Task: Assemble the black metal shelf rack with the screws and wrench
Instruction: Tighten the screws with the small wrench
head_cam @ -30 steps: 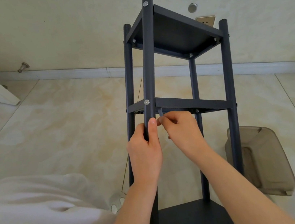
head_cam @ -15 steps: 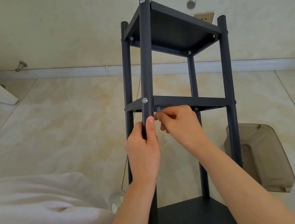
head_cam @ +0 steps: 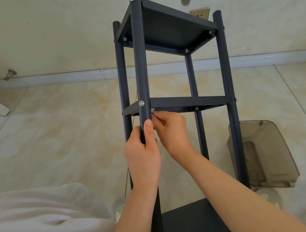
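Careful: your left hand [head_cam: 143, 152] grips the post [head_cam: 140, 58], your right hand [head_cam: 170, 128] pinches the wrench [head_cam: 153, 110]; tilt it and it may slip out.

Post [head_cam: 140, 58]: top cut off at the view's upper edge. Wrench [head_cam: 153, 110]: only a silver tip shows past the right hand [head_cam: 172, 131], rest hidden. Bottom shelf [head_cam: 192, 220]: cut off at lower edge.

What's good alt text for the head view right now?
A person's left hand grips the near post of a black shelf rack just below its middle shelf, while the right hand pinches a small wrench up under that shelf's corner beside the post. A smoky plastic bin sits on the tiled floor to the right.
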`<state>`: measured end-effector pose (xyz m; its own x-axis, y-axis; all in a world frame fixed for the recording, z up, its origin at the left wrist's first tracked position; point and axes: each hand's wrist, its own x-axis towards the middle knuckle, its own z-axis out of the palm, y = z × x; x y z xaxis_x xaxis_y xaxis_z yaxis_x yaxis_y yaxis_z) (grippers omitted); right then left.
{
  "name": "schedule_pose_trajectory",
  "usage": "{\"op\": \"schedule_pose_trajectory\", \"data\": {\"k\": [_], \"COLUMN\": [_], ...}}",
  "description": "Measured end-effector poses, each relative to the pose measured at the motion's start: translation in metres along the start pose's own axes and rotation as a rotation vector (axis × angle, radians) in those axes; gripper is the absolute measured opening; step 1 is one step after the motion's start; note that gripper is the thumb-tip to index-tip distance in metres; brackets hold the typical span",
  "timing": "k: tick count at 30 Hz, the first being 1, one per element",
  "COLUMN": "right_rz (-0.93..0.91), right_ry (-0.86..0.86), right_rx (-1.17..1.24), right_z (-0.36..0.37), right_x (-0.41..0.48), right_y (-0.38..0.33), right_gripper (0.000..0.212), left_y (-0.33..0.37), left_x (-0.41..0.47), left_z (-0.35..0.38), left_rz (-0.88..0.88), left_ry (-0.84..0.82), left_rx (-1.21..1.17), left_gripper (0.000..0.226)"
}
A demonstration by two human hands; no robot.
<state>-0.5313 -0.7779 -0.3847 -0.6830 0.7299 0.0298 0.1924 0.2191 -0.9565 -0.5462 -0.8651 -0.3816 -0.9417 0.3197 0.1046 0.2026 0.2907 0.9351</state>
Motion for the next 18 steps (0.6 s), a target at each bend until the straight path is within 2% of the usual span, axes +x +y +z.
{"op": "schedule_pose_trajectory", "data": {"k": [6,10,15,18], "right_rz": [-0.011,0.006,0.027,0.02], "right_ry": [0.016,-0.048,-0.095,-0.135], "right_rx": [0.02,-0.041,-0.16,-0.225], "right_z": [-0.001,-0.011,-0.026,-0.03], "right_x": [-0.001,-0.005,-0.012,-0.014], "right_y": [0.004,0.005,0.001,-0.007], "right_gripper": [0.024,0.027,0.028,0.029], "left_y": [0.0,0.002,0.002,0.003], "left_x": [0.0,0.0,-0.001,-0.002], "left_z": [0.001,0.001,0.0,0.0], "left_rz": [0.001,0.01,-0.005,0.0], "left_ry": [-0.004,0.004,-0.001,-0.002], "left_rx": [0.024,0.042,0.033,0.03], "left_gripper": [0.071,0.054,0.067,0.065]}}
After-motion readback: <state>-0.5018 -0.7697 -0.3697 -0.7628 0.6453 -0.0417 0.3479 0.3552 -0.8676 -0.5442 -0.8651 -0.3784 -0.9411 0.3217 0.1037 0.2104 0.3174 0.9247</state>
